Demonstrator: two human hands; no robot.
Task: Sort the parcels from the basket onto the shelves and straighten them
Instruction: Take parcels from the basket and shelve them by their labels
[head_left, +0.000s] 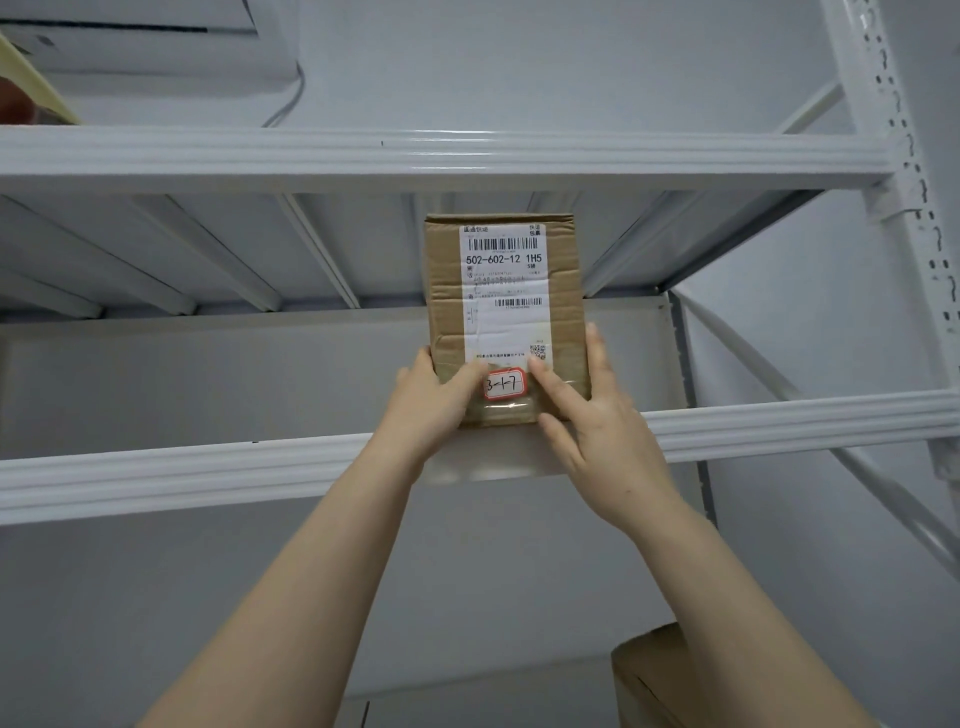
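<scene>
Parcel (506, 312) upright on shelf (208, 473), label outward

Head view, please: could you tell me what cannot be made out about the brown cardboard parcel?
Head view: brown cardboard parcel, lower edge hidden by left hand and right hand.
Head view: white label, address lines too small.
Head view: second brown box, cut off by the bottom edge.
</scene>
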